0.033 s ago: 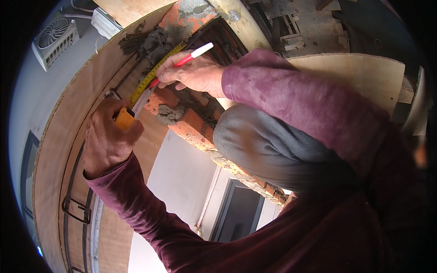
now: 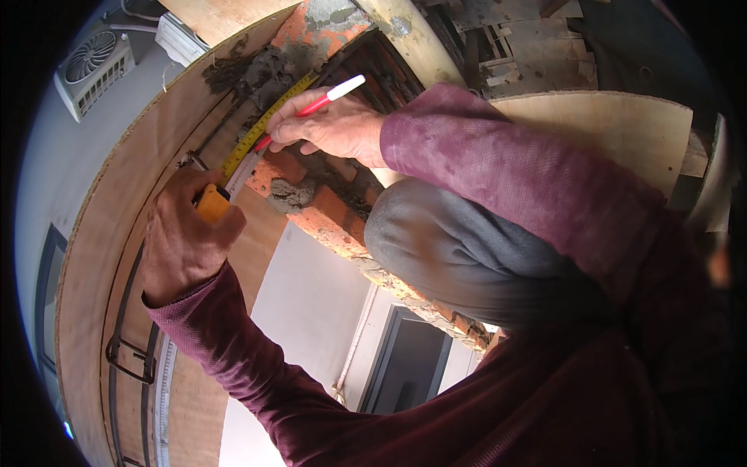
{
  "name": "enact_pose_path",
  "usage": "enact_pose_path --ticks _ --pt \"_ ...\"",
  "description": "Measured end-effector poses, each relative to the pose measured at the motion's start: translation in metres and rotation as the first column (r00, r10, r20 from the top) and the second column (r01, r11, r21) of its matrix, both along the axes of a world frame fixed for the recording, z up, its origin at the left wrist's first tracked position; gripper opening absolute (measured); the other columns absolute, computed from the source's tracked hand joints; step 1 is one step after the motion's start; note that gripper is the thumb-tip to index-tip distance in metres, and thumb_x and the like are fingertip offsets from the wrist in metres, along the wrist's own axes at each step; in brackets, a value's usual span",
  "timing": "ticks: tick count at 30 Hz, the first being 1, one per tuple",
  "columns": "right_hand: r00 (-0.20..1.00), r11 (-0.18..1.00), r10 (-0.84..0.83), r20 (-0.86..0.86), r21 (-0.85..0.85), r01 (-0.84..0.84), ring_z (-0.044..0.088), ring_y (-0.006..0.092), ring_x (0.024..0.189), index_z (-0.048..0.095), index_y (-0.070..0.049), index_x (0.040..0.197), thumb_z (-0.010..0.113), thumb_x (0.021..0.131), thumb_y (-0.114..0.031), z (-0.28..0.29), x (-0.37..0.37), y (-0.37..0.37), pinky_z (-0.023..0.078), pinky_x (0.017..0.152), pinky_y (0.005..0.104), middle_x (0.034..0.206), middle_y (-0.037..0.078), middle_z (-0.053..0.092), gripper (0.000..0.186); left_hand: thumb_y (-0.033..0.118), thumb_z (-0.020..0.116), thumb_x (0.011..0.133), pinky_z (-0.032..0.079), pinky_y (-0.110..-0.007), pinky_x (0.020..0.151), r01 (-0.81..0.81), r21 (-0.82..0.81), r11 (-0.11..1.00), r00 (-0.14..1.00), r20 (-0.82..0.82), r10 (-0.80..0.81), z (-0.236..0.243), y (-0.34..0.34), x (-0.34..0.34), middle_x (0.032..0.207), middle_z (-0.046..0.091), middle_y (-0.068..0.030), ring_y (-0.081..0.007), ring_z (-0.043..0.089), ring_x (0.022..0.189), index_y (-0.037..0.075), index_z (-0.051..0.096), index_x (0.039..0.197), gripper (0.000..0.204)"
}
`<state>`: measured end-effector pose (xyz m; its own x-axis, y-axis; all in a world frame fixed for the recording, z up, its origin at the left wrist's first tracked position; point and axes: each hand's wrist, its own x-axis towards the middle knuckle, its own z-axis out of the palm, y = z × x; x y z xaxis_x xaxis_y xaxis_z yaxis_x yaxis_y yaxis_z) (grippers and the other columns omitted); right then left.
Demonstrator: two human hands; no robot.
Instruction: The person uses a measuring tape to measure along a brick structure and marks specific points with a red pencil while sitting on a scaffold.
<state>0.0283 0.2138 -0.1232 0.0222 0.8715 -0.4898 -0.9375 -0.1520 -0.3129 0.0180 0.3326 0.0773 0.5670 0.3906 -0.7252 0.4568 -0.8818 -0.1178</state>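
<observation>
Our left hand (image 2: pixel 175 241) is closed around the yellow case (image 2: pixel 212 204), from which the blade (image 2: pixel 250 146) runs out, upward and to the right, alongside the bricks (image 2: pixel 323 214) toward the grey mortar (image 2: pixel 268 68). Our right hand (image 2: pixel 342 128) holds a red pen (image 2: pixel 315 104) in a narrow pinch at the blade's side, its white end raised and its red end low beside the blade; whether the tip touches a surface, we cannot tell. Compared with the preceding picture, we find no clear shift of either hand, case or pen. We judge from this that blade and pen are being kept steady against each other. We can make out neither a pen mark nor how the blade's far end is secured. Left of the blade curves the board (image 2: pixel 124 202); below our right forearm bulges grey cloth (image 2: pixel 459 249).
</observation>
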Motion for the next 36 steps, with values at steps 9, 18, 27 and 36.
enact_pose_path --ticks 9,18,27,36 --pt "0.959 0.981 -0.186 0.215 -0.018 0.194 0.065 0.0114 0.1 0.068 -0.012 0.105 0.064 0.091 -0.019 -0.006 0.016 -0.012 0.051 0.082 0.0282 0.103 0.003 0.071 0.016 0.017 0.06 0.063 0.049 -0.039 0.075 -0.105 0.086 0.991 0.994 0.0 0.105 -0.002 -0.01 0.005 0.088 0.062 -0.0214 -0.037 0.062 0.079 -0.005 0.064 0.096 0.04" --pt "0.962 0.959 -0.235 0.141 -0.13 0.254 0.061 0.009 0.085 0.067 -0.01 0.096 0.064 0.09 -0.021 -0.021 0.037 -0.019 0.051 0.07 0.0255 0.088 0.002 0.07 0.013 0.015 0.06 0.063 0.05 -0.039 0.077 -0.118 0.054 0.992 0.992 -0.028 0.12 -0.004 -0.007 0.007 0.089 0.062 -0.0215 -0.0363 0.063 0.08 -0.007 0.063 0.098 0.041" --pt "0.99 0.973 -0.116 0.083 -0.192 0.13 0.062 0.0107 0.091 0.062 -0.012 0.099 0.058 0.094 -0.027 -0.024 0.034 -0.012 0.052 0.071 0.0277 0.097 0.005 0.072 0.016 0.014 0.06 0.063 0.05 -0.04 0.073 -0.091 0.025 0.996 0.996 0.022 0.09 -0.005 -0.007 0.004 0.088 0.061 -0.0213 -0.036 0.062 0.077 -0.008 0.063 0.097 0.04" --pt "0.998 0.999 -0.017 0.067 -0.045 0.02 0.064 0.0123 0.101 0.063 -0.012 0.102 0.062 0.092 -0.024 -0.008 0.018 -0.009 0.05 0.079 0.0291 0.102 0.005 0.071 0.016 0.015 0.061 0.064 0.05 -0.039 0.072 -0.101 0.026 0.994 0.995 0.015 0.101 -0.006 -0.005 0.003 0.086 0.061 -0.0202 -0.0343 0.061 0.074 -0.006 0.062 0.095 0.038"
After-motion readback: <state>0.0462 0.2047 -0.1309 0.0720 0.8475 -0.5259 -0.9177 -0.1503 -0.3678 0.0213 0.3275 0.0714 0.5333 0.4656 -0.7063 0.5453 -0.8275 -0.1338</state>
